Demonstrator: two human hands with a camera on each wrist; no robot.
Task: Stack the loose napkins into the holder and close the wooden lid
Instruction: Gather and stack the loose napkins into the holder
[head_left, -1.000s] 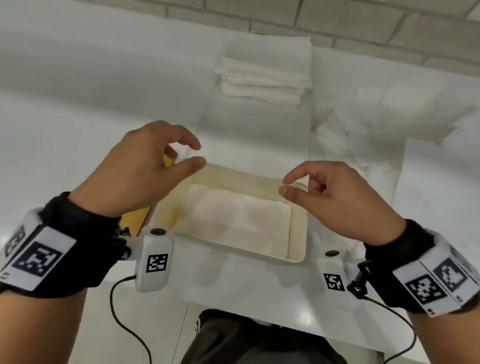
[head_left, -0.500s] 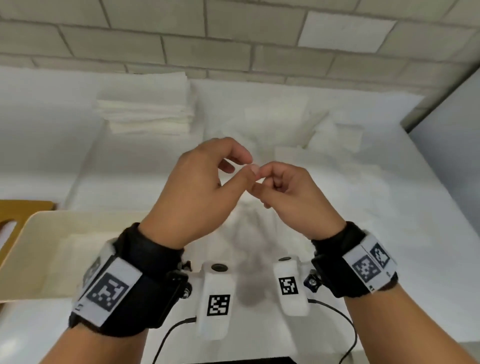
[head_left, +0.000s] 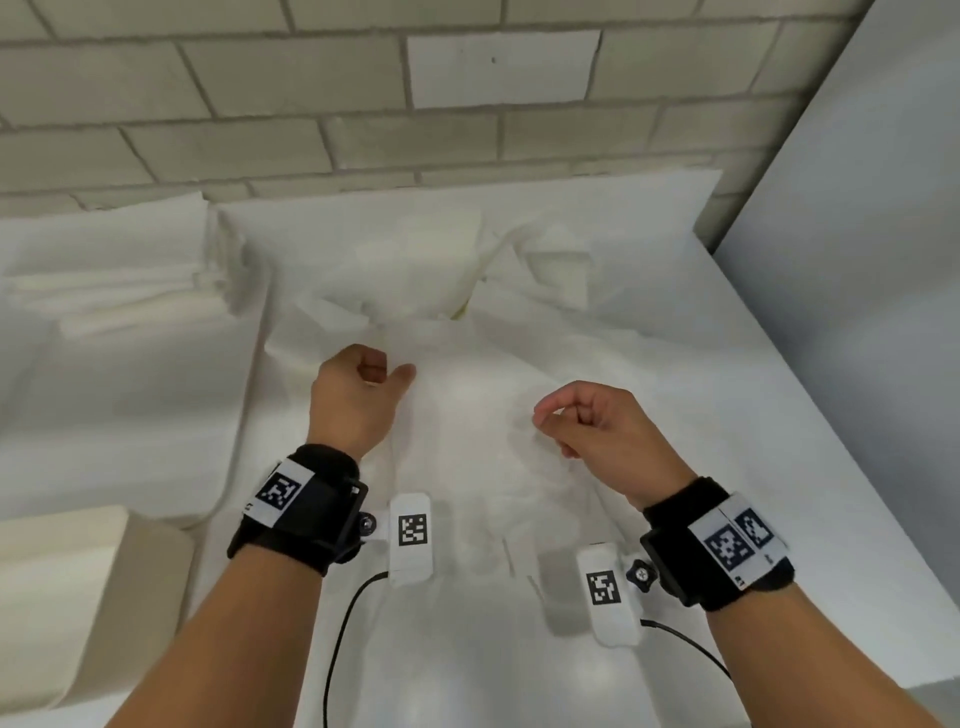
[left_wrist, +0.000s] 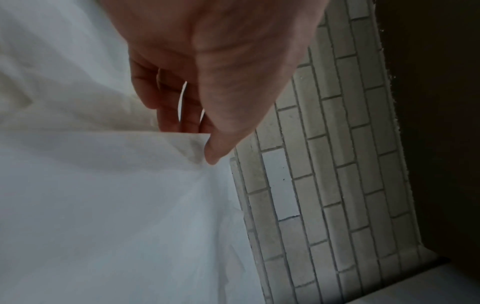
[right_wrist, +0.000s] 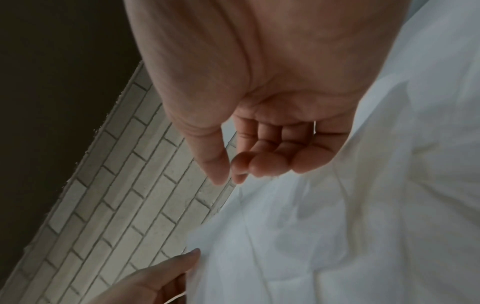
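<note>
A thin white napkin (head_left: 472, 421) hangs spread between my two hands above the table. My left hand (head_left: 363, 384) pinches one top corner of the napkin (left_wrist: 116, 205) between thumb and fingers (left_wrist: 207, 144). My right hand (head_left: 576, 421) pinches the opposite edge of the napkin (right_wrist: 311, 236) with thumb and forefinger (right_wrist: 221, 174). The cream holder (head_left: 78, 571) shows only as a corner at the lower left, well away from both hands. Its inside and the wooden lid are out of view.
Loose crumpled napkins (head_left: 467, 270) lie on the white table behind the hands. A stack of folded napkins (head_left: 119, 291) sits at the back left. A brick wall (head_left: 363, 104) closes the back, and a grey panel (head_left: 857, 260) stands along the right.
My hands left the holder, met over the loose napkins to the right, then drew apart with a napkin stretched between them. The view swung right, so the holder slid to the lower left.
</note>
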